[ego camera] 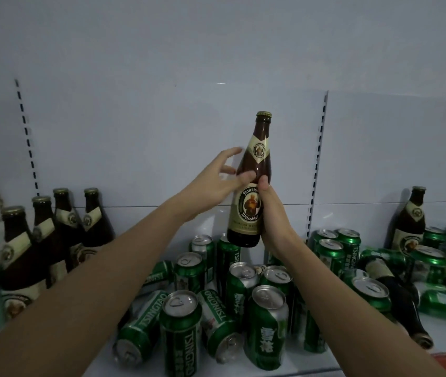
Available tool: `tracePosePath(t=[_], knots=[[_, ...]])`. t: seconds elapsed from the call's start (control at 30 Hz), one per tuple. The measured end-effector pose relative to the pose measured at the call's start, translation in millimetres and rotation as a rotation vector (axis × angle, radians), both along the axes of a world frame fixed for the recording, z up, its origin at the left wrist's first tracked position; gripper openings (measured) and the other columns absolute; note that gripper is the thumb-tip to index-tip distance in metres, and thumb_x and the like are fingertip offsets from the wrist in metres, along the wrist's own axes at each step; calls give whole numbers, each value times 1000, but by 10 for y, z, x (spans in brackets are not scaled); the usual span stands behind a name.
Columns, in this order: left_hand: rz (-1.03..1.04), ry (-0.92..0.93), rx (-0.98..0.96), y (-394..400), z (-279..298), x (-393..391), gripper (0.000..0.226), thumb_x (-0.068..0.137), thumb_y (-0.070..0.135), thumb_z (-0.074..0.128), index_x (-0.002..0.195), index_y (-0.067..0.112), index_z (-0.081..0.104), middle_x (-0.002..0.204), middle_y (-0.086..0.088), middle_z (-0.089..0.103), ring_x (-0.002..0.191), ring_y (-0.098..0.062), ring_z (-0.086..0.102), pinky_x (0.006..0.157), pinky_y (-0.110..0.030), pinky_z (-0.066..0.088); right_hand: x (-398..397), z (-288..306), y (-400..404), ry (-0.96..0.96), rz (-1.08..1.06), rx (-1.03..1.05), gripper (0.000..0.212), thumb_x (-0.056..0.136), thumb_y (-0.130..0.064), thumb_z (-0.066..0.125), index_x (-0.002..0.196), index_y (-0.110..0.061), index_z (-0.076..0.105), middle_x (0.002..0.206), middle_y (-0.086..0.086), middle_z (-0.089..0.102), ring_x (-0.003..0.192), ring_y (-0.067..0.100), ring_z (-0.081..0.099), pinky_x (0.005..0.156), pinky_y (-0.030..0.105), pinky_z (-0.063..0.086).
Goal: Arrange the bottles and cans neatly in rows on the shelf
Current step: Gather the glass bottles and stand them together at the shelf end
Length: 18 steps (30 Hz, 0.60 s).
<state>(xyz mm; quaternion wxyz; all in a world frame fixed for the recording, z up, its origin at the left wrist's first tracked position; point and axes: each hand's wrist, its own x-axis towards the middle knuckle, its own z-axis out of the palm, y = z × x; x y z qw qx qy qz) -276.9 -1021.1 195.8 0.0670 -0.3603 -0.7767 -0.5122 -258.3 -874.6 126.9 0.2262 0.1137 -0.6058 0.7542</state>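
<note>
A brown beer bottle [254,175] with a cream label and gold cap is held upright in the air above the shelf. My right hand [273,219] grips its lower body from the right. My left hand [216,183] reaches in from the left with fingers spread, its thumb touching the bottle's shoulder. Several matching brown bottles [53,235] stand in rows at the shelf's left end. Green cans [268,317] fill the middle, some upright, some lying on their sides.
Another upright brown bottle [410,221] stands at the right, with more green cans [333,248] and a dark bottle lying on its side [398,297] near it. A white back panel [134,118] with slotted uprights rises behind. The white shelf board [314,363] shows at the front.
</note>
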Motion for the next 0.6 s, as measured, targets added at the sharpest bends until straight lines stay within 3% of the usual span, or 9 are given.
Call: tracePosePath(t=[0.07,0.13,0.23,0.33,0.43,0.53,0.6], knots=[[9,21,-8,-69,-220,70,82,83,49,74,150,45,28,124,3,57,115,-15,60,83,-29,53,28,14,-52,-1,45,-19,67,88,-66,54,135,-18,53,124,12,70,112,29,69,95,49,54],[2,14,35,-112,-374,126,99,72,48,83,149,54,22,120,3,61,115,-14,61,90,-37,55,57,12,-116,-14,99,-28,62,93,-62,51,137,-18,52,124,16,69,111,33,69,92,52,56],[14,2,70,-181,-514,209,113,68,38,89,146,63,11,119,4,64,108,-12,67,94,-40,56,105,-31,-231,-25,160,-19,63,93,-63,51,138,-19,50,126,16,68,114,33,67,98,57,52],[44,21,120,-258,-622,300,114,75,24,86,149,61,8,119,11,66,105,-4,68,94,-36,56,181,-70,-347,-36,199,5,59,96,-60,48,141,-22,48,127,15,67,112,33,68,99,55,52],[96,20,187,-329,-684,393,112,76,21,85,149,60,10,116,8,70,103,-7,69,95,-41,56,267,-36,-415,-53,227,69,59,95,-58,50,141,-22,48,128,12,67,113,29,68,97,51,53],[133,40,267,-405,-703,473,110,73,23,84,150,57,12,123,3,68,111,-12,66,97,-45,54,376,150,-435,-60,193,290,59,93,-66,45,136,-26,51,129,3,67,113,16,68,94,40,55],[154,55,298,-471,-671,525,110,75,20,83,152,53,12,125,0,67,113,-11,65,99,-46,53,419,340,-430,-29,134,377,56,98,-64,37,137,-25,50,127,-3,65,113,14,64,93,41,54]])
